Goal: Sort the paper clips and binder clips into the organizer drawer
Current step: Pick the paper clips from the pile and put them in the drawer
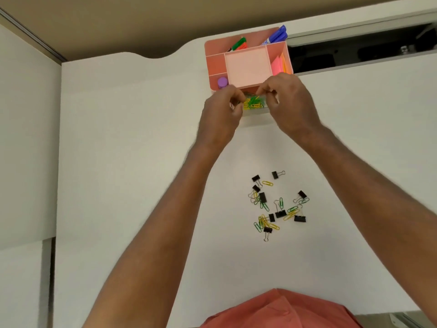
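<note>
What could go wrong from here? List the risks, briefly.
1. Both hands, left hand and right hand, crowd the small drawer holding paper clips; a bump might tip it or spill them.
2. The loose pile mixes black binder clips with yellow and green paper clips, some overlapping, so a grab may lift both kinds and missort.
3. The forearms pass beside that pile and could scatter it.

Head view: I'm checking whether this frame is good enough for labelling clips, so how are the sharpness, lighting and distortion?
Head view: even, soft light, no glare on the white desk; the loose clips are sharp with faint shadows; both hands look slightly soft, and they hide most of the drawer, whose clips blur together; wide-angle bending curves the edges near the pink organizer.
</note>
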`<state>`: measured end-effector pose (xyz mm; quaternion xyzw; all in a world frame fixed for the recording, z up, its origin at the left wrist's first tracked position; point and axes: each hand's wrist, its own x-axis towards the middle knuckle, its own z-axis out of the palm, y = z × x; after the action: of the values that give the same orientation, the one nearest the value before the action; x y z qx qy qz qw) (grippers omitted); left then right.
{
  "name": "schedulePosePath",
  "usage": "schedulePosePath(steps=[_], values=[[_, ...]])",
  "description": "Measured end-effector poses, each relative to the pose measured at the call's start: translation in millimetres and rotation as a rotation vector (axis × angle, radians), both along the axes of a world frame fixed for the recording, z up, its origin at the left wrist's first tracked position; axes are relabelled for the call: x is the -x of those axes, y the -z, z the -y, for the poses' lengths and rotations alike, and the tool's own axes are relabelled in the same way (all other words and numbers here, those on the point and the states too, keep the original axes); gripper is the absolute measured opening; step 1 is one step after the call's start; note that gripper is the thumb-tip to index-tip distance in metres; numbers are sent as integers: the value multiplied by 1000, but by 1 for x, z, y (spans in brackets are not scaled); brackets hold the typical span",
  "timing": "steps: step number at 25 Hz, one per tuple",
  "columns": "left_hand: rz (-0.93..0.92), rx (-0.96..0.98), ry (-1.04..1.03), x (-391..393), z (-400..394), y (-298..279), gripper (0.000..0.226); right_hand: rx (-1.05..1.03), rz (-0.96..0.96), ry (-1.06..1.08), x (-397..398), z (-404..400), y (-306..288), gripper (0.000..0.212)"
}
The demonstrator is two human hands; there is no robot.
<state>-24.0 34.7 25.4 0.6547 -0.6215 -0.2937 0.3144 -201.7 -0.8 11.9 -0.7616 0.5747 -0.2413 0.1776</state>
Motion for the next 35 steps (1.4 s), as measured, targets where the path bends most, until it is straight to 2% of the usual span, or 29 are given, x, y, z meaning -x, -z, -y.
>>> schedulePosePath(steps=[3, 5, 9, 13, 16, 19, 21, 23, 28, 32, 35], values=[[206, 11, 97, 9, 29, 5, 18, -22, 81, 85, 20, -30, 8, 20], [266, 4, 126, 14, 37, 9, 21, -66, 101, 107, 32, -53, 15, 20], [255, 74, 124, 16, 29, 15, 21, -168, 130, 114, 49, -96, 30, 19], [187, 209, 71, 15, -25, 28, 18, -303, 112, 86, 51, -146, 48, 19], [128, -19, 51, 18, -99, 54, 17, -304, -21, -2, 46, -175, 59, 18], [152, -224, 55, 23, -168, 78, 18, -281, -198, -79, 39, -187, 64, 31], [223, -236, 69, 31, -192, 85, 26, -291, -230, -65, 34, -187, 64, 31], [273, -234, 50, 40, -200, 85, 30, -305, -241, -41, 30, -184, 61, 22], [343, -270, 27, 44, -191, 82, 15, -388, -257, 2, 27, -179, 57, 11], [284, -283, 37, 36, -187, 78, 4, -470, -202, 35, 31, -182, 55, 10], [125, -323, -70, 28, -182, 77, 4, -475, -171, 10, 37, -185, 56, 11]])
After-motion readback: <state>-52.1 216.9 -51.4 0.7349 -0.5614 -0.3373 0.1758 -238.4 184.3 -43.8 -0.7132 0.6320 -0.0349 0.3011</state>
